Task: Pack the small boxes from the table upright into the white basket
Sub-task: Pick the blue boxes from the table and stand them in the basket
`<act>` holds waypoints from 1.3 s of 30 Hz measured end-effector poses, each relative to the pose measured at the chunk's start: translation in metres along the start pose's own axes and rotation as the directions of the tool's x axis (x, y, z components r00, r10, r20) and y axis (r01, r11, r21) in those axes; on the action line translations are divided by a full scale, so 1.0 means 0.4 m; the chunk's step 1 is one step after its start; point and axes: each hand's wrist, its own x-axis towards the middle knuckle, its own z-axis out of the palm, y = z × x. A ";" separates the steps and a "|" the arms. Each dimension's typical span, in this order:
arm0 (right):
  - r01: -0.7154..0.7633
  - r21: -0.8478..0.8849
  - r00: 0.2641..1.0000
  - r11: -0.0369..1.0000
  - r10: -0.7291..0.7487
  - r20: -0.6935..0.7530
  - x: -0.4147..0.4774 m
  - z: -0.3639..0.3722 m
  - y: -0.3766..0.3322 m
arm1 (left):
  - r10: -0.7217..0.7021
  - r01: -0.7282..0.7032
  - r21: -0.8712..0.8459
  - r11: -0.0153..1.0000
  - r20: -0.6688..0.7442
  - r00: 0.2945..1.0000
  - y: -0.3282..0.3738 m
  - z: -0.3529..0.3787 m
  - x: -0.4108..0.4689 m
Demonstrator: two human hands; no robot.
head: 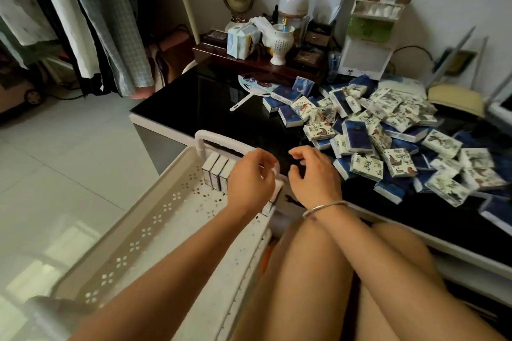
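The white perforated basket [155,210] stands at my left, against the black table [199,102]. Three small boxes [219,174] stand upright side by side at its far end. My left hand [250,180] hovers over the basket's far right corner, and its curled fingers pinch a small white box [274,188] that stands there on edge. My right hand [313,174], with a bracelet on the wrist, hangs just right of it over the basket rim, loosely curled and holding nothing. A big pile of blue and white patterned boxes [388,141] covers the table's right side.
A round paper fan [256,86] lies behind the pile. A wooden tray [249,59] with a white vase, a globe and packets stands at the back. A yellow cushion [454,97] lies far right. Clothes hang at the left. My knees are below the table edge.
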 end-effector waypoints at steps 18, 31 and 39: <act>-0.437 -0.323 0.898 0.839 0.430 -0.098 -0.030 -0.195 0.423 | 0.048 -0.083 0.229 0.970 0.155 0.987 0.209 0.404 0.206; -0.546 -0.388 0.836 0.742 0.508 -0.207 -0.007 -0.185 0.441 | -0.101 0.090 0.127 0.988 0.079 0.992 0.216 0.425 0.232; -0.534 -0.411 0.844 0.739 0.498 -0.200 -0.016 -0.184 0.455 | -0.172 0.187 -0.171 0.967 0.098 0.980 0.209 0.353 0.177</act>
